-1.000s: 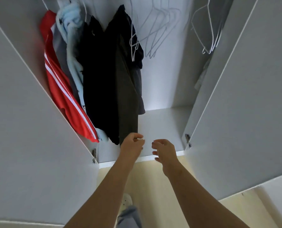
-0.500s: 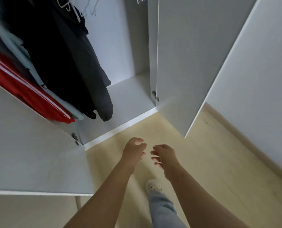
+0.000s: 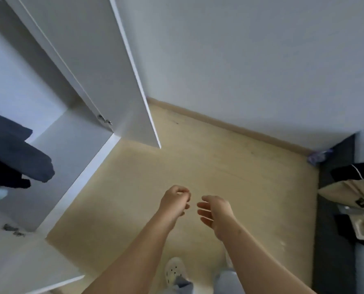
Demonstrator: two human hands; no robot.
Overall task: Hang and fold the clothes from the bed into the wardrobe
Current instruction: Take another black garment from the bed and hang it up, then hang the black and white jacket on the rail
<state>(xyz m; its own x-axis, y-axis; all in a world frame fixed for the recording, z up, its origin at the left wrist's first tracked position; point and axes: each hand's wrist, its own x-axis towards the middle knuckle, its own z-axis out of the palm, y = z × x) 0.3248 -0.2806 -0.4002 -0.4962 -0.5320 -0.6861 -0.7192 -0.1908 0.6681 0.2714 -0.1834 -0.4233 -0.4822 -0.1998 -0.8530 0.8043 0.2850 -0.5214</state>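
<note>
In the head view you are looking down at the floor (image 3: 219,166) in front of the wardrobe (image 3: 75,141), whose right-hand door (image 3: 104,66) is standing open. Your left hand (image 3: 174,200) is curling its fingers in against the thumb, and your right hand (image 3: 215,211) is hanging relaxed with its fingers loosely parted. Neither is holding anything, and both are hovering over the floor just out from the wardrobe's front edge.

By my judgement you are sitting partway through the task. Dark garments (image 3: 17,158) are already hanging inside the wardrobe, with scraps of pale blue and red cloth showing beneath them.

The rest is waiting well to the right of the wardrobe, on the bed (image 3: 333,251). A beige garment (image 3: 350,192) is lying crumpled there, and its long axis seems to be running away from the wardrobe, though the frame is cutting it off. A dark garment with white piping (image 3: 359,168) is lying just behind it, on the side nearer the wall. You are likely needing to fetch these next.
</note>
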